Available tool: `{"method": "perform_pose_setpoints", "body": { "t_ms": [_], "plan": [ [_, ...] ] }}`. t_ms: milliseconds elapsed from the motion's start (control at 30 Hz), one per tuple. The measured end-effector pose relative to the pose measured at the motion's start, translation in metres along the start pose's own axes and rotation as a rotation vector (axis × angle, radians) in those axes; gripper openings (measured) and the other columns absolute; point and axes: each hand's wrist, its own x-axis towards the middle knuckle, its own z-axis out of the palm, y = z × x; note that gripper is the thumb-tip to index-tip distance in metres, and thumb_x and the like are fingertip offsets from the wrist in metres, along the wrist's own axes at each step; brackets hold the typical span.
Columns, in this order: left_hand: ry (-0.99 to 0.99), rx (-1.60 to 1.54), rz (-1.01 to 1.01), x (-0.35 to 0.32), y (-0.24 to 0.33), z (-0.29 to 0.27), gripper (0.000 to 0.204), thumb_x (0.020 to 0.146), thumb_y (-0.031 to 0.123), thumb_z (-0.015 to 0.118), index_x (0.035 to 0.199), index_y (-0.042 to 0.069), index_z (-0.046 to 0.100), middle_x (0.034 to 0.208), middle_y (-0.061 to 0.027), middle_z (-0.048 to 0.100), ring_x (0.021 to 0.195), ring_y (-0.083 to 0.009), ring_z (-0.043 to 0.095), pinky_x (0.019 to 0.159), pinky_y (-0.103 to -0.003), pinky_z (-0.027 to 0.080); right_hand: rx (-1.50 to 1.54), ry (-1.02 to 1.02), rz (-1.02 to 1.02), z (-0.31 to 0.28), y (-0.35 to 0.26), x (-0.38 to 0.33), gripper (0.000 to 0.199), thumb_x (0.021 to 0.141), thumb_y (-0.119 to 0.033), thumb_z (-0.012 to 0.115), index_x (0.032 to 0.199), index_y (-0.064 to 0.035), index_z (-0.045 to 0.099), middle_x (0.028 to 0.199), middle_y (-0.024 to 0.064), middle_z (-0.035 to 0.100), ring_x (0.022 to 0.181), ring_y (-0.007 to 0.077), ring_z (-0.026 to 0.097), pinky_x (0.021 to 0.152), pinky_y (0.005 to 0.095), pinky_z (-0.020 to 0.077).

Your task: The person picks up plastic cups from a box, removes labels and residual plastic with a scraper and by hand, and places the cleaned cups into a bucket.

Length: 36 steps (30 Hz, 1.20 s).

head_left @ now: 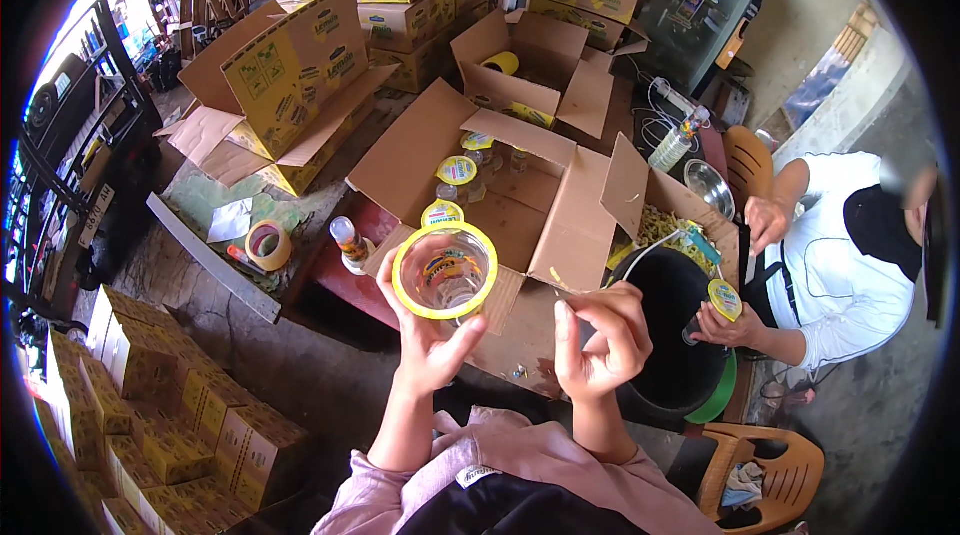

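My left hand [432,345] is wrapped round a clear plastic cup [446,310] with a yellow rim, tilted toward me; printed marks show through its wall. To the right, my right hand [608,340] is closed in a pinch at about the same height. A thin strip with a yellow bit [558,277] shows just above its fingertips; I cannot tell whether they hold it. Beyond both hands stands an open cardboard box [525,197], with several cups with yellow printed lids [457,171] inside along its left.
A black bucket [668,375] stands at right, beside a co-worker [840,265] holding a yellow-lidded cup [724,301]. Behind it is a box of yellow-green scraps [668,225]. Tape roll [268,245] and a small bottle [348,241] lie left. Stacked cartons [170,415] fill the lower left.
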Motion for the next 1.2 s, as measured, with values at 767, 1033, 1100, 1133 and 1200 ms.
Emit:
{"method": "perform_pose_setpoints", "body": {
  "t_ms": [767, 1033, 1100, 1133, 1200],
  "plan": [
    [-0.167, -0.144, -0.033, -0.008, 0.001, 0.012, 0.077, 0.082, 0.042, 0.050, 0.129, -0.001, 0.008, 0.129, -0.0212, 0.024, 0.121, -0.0298, 0.027, 0.099, -0.041, 0.023, -0.069, 0.007, 0.000, 0.026, -0.011, 0.002, 0.016, 0.065, 0.002, 0.066, 0.075, -0.0057, 0.055, 0.070, 0.0029, 0.060, 0.059, 0.0156, 0.053, 0.061, 0.0291, 0.0357],
    [-0.199, -0.237, -0.109, -0.013, -0.003, 0.006, 0.079, 0.080, 0.039, 0.054, 0.129, -0.001, 0.006, 0.131, -0.0205, 0.020, 0.123, -0.0296, 0.024, 0.099, -0.042, 0.022, -0.120, 0.002, -0.079, 0.028, -0.015, 0.003, 0.011, 0.067, -0.003, 0.065, 0.075, -0.0063, 0.057, 0.070, 0.0022, 0.060, 0.063, 0.0160, 0.058, 0.064, 0.0300, 0.0353],
    [-0.238, -0.275, -0.106, -0.015, -0.005, 0.001, 0.082, 0.079, 0.038, 0.056, 0.129, 0.000, 0.004, 0.132, -0.0207, 0.019, 0.123, -0.0297, 0.024, 0.100, -0.042, 0.022, -0.137, -0.001, -0.115, 0.028, -0.016, 0.001, 0.009, 0.069, -0.007, 0.064, 0.076, -0.0074, 0.058, 0.071, 0.0011, 0.060, 0.064, 0.0155, 0.058, 0.066, 0.0306, 0.0348],
    [-0.238, -0.274, -0.108, -0.015, -0.007, 0.000, 0.082, 0.079, 0.038, 0.056, 0.129, 0.000, 0.004, 0.132, -0.0207, 0.019, 0.123, -0.0297, 0.024, 0.100, -0.042, 0.022, -0.137, -0.001, -0.113, 0.027, -0.017, 0.002, 0.009, 0.069, -0.007, 0.064, 0.076, -0.0074, 0.058, 0.071, 0.0011, 0.060, 0.064, 0.0155, 0.058, 0.066, 0.0306, 0.0348],
    [-0.267, -0.344, -0.083, -0.013, -0.009, -0.003, 0.084, 0.078, 0.038, 0.057, 0.129, 0.000, 0.003, 0.132, -0.0209, 0.019, 0.123, -0.0298, 0.023, 0.100, -0.042, 0.022, -0.122, -0.049, -0.118, 0.026, -0.020, 0.003, 0.008, 0.070, -0.009, 0.064, 0.077, -0.0090, 0.059, 0.070, -0.0006, 0.060, 0.066, 0.0150, 0.059, 0.069, 0.0310, 0.0340]
  ]
}}
